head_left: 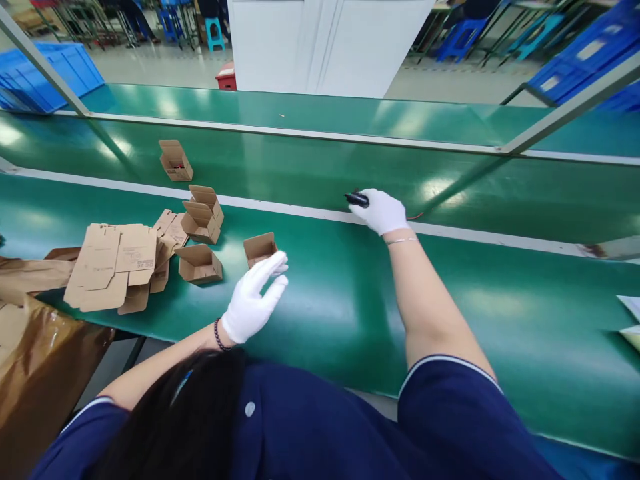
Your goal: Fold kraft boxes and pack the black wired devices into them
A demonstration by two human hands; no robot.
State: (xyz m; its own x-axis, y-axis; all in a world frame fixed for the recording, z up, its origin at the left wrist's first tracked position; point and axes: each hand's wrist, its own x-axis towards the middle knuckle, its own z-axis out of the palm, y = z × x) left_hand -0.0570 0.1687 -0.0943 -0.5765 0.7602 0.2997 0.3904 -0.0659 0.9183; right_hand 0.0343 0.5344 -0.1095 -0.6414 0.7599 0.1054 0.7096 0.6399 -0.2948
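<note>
My right hand (381,211), in a white glove, reaches out to the metal rail at the edge of the moving belt and is closed on a small black object (357,199). My left hand (254,297), also gloved, hovers over the green table (340,293) with its fingers spread and nothing in it. Just beyond its fingertips stands a small open cardboard box (260,249). More folded-up small boxes (202,220) and a stack of flat box blanks (113,267) lie to the left.
One folded box (175,161) rides on the green conveyor belt (310,167) farther back. A brown bag (35,360) sits at the table's left end. Angled metal frame posts (565,110) cross above the belt. Blue crates (45,73) stand behind.
</note>
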